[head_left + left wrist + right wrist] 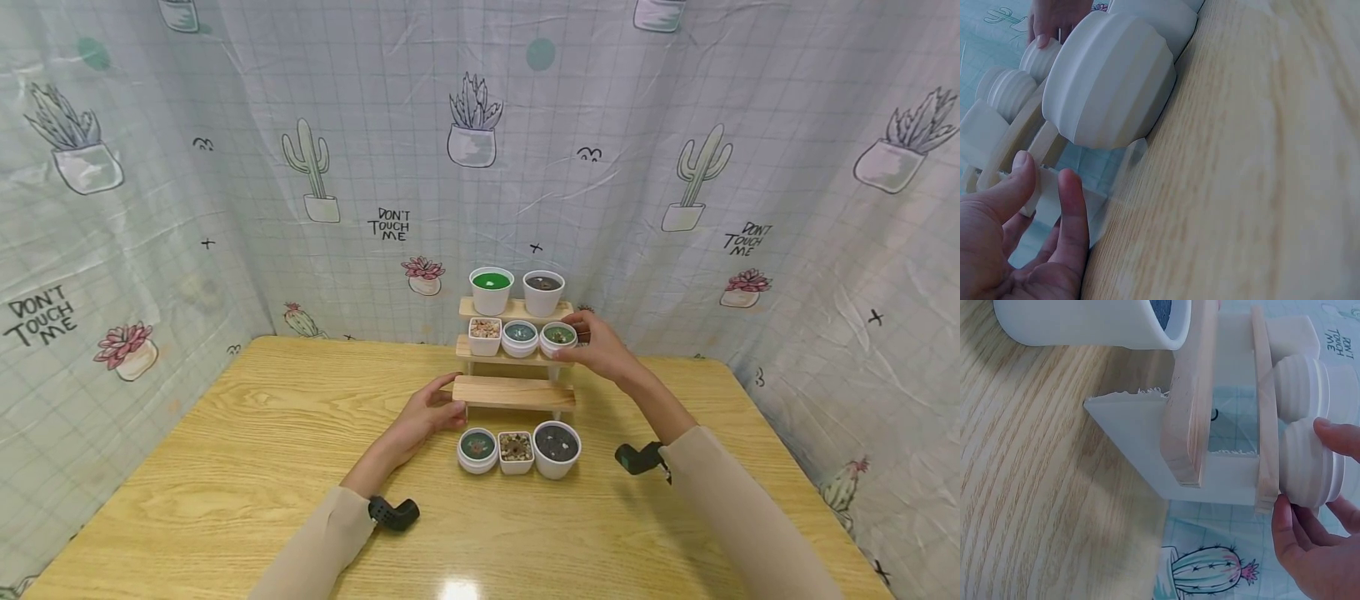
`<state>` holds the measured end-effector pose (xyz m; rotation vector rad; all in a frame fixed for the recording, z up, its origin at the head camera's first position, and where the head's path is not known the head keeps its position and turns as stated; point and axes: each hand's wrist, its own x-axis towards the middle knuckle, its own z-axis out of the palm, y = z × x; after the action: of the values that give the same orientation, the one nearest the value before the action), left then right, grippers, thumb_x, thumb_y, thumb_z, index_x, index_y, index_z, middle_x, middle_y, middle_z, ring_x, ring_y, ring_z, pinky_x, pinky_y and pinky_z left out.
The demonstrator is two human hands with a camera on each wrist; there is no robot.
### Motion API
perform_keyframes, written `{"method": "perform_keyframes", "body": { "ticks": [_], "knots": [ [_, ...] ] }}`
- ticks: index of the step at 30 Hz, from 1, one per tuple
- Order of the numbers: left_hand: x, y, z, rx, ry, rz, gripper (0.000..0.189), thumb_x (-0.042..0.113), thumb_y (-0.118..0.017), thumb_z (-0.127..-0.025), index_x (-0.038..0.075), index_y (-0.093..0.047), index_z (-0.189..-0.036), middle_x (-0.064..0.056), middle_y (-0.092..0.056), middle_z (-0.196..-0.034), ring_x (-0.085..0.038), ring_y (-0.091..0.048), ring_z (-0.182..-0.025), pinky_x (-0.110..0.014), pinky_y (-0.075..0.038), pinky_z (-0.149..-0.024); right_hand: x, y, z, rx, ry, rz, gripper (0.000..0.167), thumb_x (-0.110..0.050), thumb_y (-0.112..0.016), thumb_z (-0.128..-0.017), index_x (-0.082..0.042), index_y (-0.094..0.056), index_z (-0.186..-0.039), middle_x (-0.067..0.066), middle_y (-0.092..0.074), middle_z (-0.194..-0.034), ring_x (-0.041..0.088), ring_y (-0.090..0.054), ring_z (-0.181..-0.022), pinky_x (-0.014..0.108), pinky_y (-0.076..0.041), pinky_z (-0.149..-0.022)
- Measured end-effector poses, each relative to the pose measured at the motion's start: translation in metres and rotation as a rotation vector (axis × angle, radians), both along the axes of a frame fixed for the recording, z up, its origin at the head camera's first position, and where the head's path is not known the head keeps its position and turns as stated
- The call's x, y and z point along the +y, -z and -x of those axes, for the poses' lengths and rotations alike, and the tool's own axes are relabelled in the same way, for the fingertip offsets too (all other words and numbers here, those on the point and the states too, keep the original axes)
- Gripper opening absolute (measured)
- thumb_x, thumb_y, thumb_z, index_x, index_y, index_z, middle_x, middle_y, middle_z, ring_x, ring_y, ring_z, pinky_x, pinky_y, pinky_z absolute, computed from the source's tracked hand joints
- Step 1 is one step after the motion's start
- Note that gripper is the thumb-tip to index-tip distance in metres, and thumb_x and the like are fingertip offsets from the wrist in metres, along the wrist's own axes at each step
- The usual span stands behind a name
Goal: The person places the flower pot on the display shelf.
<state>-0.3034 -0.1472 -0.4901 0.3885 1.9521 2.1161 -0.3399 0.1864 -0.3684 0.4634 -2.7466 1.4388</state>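
Note:
A tiered stand with wooden shelves (513,392) and white supports holds small white pots. At the right end of its middle shelf, my right hand (603,354) holds a round pot with green filling (558,335) between thumb and fingers; in the right wrist view this ribbed pot (1302,465) sits at the shelf's edge. My left hand (422,421) holds the left end of the lowest shelf. The left wrist view shows its thumb (1017,181) against the shelf end and fingers around the white support (1049,195). A blue-filled round pot (521,337) and a square pebble pot (485,335) share the middle shelf.
On the top shelf stand a green-filled pot (491,292) and a dark-filled pot (543,293). In front of the stand, a round pot (477,451), a square pebble pot (516,452) and a larger dark-filled pot (557,450) line the table (322,392). A printed curtain (360,167) hangs behind.

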Motion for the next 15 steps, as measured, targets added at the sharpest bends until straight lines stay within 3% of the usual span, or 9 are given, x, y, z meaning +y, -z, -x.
{"method": "perform_keyframes", "body": {
  "ticks": [15],
  "knots": [
    [-0.0002,-0.0008,-0.0002,-0.007,-0.009,0.0,0.072,0.007,-0.066,-0.101,0.014,-0.031,-0.162,-0.016,-0.057,-0.125,-0.018,-0.069,-0.099,-0.029,-0.063,-0.09,-0.0002,0.0008,0.0012,-0.017,0.005,-0.004,0.07,-0.018,-0.079,-0.09,0.004,-0.041,-0.145,0.03,-0.052,-0.143,0.041,-0.054,-0.129,0.047,-0.05,-0.105]
  ]
}}
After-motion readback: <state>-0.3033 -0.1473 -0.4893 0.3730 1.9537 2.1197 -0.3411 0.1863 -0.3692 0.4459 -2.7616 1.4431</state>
